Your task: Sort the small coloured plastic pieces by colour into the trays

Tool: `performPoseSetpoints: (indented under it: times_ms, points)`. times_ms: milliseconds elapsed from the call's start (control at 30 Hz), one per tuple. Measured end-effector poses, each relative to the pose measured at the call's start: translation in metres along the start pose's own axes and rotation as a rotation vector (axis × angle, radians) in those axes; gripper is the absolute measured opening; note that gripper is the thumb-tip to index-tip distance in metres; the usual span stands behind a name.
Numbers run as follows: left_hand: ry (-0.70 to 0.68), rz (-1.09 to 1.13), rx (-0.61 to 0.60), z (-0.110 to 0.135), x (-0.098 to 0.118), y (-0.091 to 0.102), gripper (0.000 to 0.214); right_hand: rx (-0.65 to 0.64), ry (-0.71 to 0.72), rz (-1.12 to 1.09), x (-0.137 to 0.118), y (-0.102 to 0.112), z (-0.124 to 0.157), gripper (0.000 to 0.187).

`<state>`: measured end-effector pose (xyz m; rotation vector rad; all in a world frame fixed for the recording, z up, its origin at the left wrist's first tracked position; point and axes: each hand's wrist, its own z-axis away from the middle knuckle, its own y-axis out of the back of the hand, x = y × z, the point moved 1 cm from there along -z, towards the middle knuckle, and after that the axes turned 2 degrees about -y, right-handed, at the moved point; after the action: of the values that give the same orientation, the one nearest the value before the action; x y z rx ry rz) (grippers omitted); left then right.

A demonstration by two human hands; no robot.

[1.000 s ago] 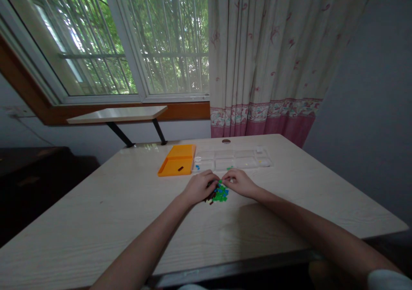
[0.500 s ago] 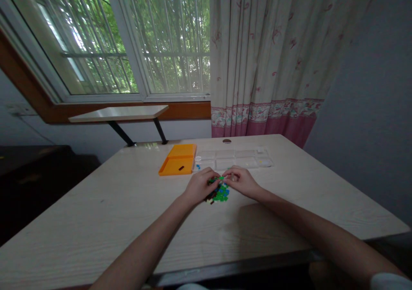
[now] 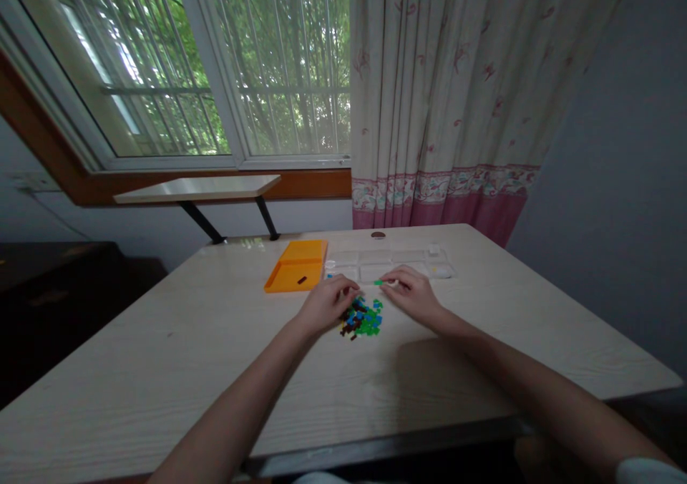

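A pile of small plastic building pieces (image 3: 368,321), green, blue and dark brown, lies on the table. My right hand (image 3: 412,294) pinches a small green piece (image 3: 378,282) between thumb and fingertips, just beyond the pile. On the pile's left side, my left hand (image 3: 328,303) has its fingers and thumb drawn together. Whether anything small sits in that pinch is hidden. Behind both hands stands a clear compartment tray (image 3: 376,257), its near edge partly covered by my fingers. A blue bit shows at its left end.
An open orange plastic box (image 3: 303,250) with one dark brown piece (image 3: 302,280) in it stands left of the clear tray. A small raised shelf (image 3: 198,189) is at the table's back left. The wooden table (image 3: 177,369) ends at a near edge below my arms.
My hands, close together over the pile before, have moved apart. The right one has gone slightly up and right with the green piece; the left has shifted a little left, uncovering more of the pile.
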<state>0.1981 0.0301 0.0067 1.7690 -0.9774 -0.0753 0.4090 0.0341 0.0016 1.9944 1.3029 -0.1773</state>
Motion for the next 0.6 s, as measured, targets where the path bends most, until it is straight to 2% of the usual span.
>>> performPoseSetpoints:
  times_ms: [100,200,367,600]
  points:
    - [0.050,-0.110,-0.115,0.001,-0.014,0.007,0.022,0.152,0.057,0.080,0.000,0.019,-0.006,0.011]
    - [0.054,-0.193,-0.216,0.002,-0.023,0.009,0.022,0.239,0.072,0.122,0.001,0.035,-0.010,0.011]
    - [0.019,-0.253,-0.312,0.003,-0.025,0.010,0.021,0.261,0.096,0.149,0.003,0.040,-0.011,0.010]
    - [0.027,-0.251,-0.347,0.003,-0.022,0.016,0.027,0.249,0.108,0.131,0.008,0.035,-0.009,0.010]
